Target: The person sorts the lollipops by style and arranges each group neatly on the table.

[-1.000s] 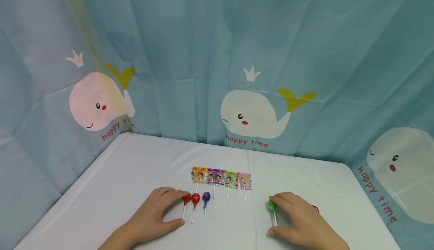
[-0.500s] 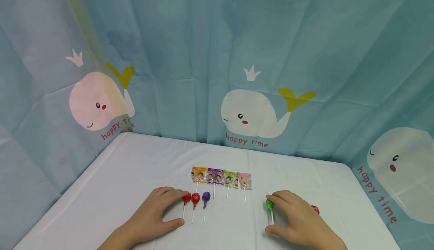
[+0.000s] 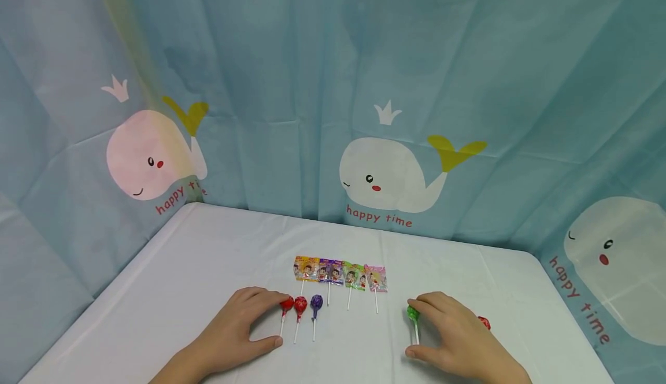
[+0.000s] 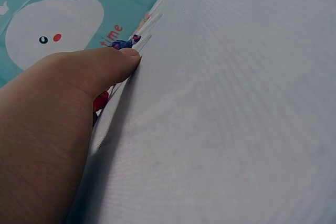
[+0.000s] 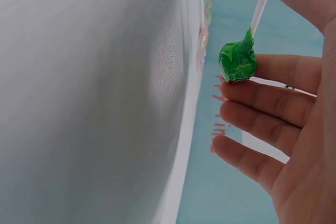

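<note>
On the left, a red-wrapped lollipop (image 3: pixel 287 302) lies at the end of a short row. My left hand (image 3: pixel 239 329) holds it lengthwise, fingertips at the candy and thumb at the lower end of the stick. Beside it lie a second red lollipop (image 3: pixel 300 305) and a purple one (image 3: pixel 316 302). Farther right, my right hand (image 3: pixel 451 333) pinches a green lollipop (image 3: pixel 413 313) end to end. In the right wrist view, the green wrapper (image 5: pixel 238 61) meets the index and middle fingertips, while the stick runs up to the thumb. The left thumb (image 4: pixel 107 66) hides most of the left row in its wrist view.
Behind the row lie flat-packed lollipops in orange (image 3: pixel 306 269), purple (image 3: pixel 330 272), green (image 3: pixel 354 276) and pink (image 3: pixel 376 279) wrappers. Another red wrapper (image 3: pixel 484 322) shows behind my right hand. A blue whale-print curtain (image 3: pixel 281 83) borders the white table (image 3: pixel 218 245).
My right hand has moved slightly left, carrying the green lollipop along, and the red wrapper behind it shows more. My left hand and the lollipop rows have stayed put.
</note>
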